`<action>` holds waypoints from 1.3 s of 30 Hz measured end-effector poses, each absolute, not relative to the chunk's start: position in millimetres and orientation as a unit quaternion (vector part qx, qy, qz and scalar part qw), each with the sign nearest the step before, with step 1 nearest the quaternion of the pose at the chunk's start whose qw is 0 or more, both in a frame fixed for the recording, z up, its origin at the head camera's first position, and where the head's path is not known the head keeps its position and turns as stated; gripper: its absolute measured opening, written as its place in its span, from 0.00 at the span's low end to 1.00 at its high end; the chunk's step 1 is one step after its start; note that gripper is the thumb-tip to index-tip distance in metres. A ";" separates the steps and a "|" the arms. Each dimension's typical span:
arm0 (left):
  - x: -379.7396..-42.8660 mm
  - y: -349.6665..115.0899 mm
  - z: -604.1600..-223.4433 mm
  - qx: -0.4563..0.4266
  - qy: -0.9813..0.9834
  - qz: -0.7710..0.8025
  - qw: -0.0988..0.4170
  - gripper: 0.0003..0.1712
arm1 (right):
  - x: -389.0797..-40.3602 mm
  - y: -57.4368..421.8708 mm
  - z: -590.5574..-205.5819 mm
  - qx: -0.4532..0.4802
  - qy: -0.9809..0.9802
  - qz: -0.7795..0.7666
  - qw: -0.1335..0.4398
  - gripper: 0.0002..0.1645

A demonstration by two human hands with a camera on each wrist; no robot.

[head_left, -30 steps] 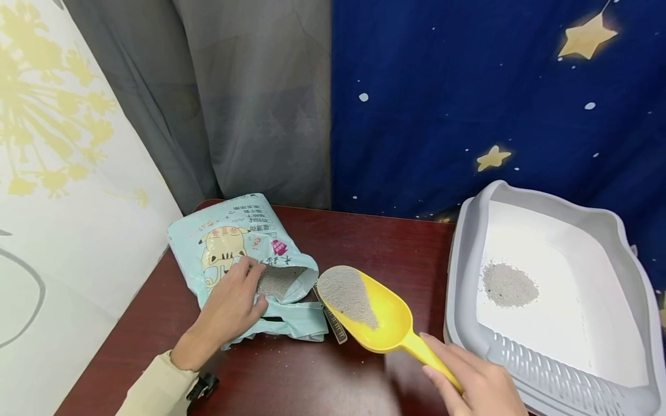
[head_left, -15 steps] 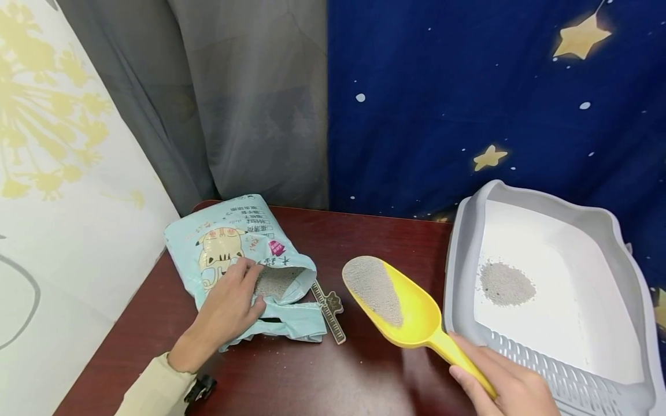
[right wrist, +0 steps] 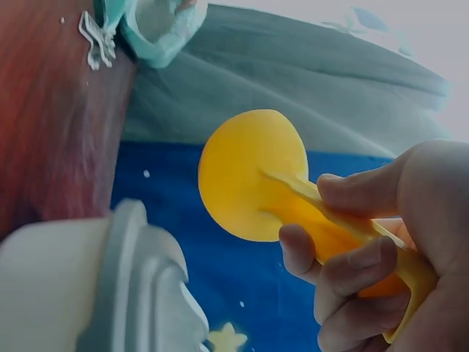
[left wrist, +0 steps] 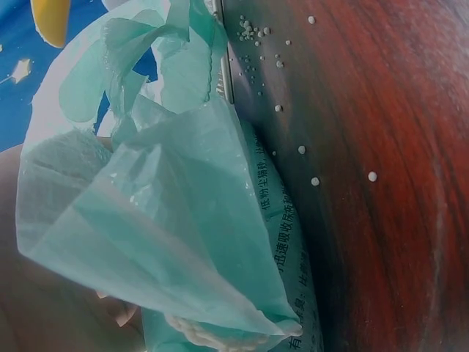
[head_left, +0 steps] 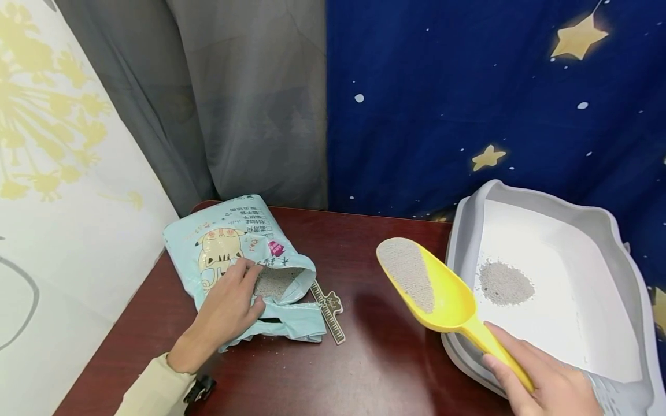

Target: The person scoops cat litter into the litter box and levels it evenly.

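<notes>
My left hand (head_left: 229, 306) grips the edge of the opened mouth of a pale blue cat litter bag (head_left: 187, 238). The bag lies on its side at the left, grey litter (head_left: 274, 283) showing inside. In the left wrist view its crumpled plastic (left wrist: 168, 198) covers much of that hand. A yellow scoop (head_left: 454, 300), part filled with grey litter (head_left: 408, 274), is held by its handle in my right hand (head_left: 551, 370). The scoop is above the table, its handle overlapping the near left corner of a grey and white litter box (head_left: 562, 300).
A small pile of litter (head_left: 506, 283) lies on the box's white floor. Beside the bag mouth is a flat ridged strip (head_left: 329, 312) with a decorated middle. Loose grains (left wrist: 315, 182) dot the dark red table (head_left: 333, 381). Grey and blue curtains (head_left: 406, 115) hang behind.
My right hand has carried the loaded scoop rightward, from beside the bag mouth to the litter box's left edge. The ridged strip is now uncovered. My left hand stays on the bag.
</notes>
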State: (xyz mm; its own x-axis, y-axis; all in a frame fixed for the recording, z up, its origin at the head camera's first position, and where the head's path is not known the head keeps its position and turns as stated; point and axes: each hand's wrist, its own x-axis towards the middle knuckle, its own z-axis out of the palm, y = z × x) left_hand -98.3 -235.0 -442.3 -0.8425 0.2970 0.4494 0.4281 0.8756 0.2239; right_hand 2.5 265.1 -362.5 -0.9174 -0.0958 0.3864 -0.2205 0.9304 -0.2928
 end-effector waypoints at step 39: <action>-90.9 -241.2 -447.3 -0.195 -0.943 -0.151 0.223 0.29 | -11.8 370.7 -385.9 -0.203 -0.952 0.215 0.079 0.29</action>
